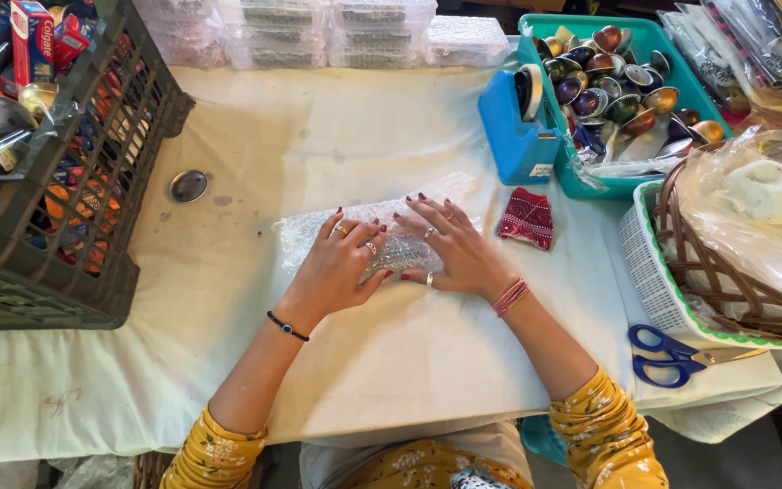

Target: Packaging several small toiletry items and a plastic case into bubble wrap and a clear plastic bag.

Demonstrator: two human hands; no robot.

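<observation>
A sheet of clear bubble wrap (319,226) lies on the white cloth-covered table (337,136), rolled around something I cannot make out. My left hand (341,263) presses flat on the wrap's left part, fingers spread. My right hand (450,244) rests palm down on its right part, thumb touching the left hand's fingers. Both hands wear rings; the left wrist has a black bracelet, the right a pink one.
A small red patterned pouch (528,218) lies right of my hands. A blue tape dispenser (518,127) and a teal bin (672,63) of shiny ornaments stand behind it. A wicker basket (735,281), blue scissors (672,353), a dark crate (56,181), a metal lid (188,186).
</observation>
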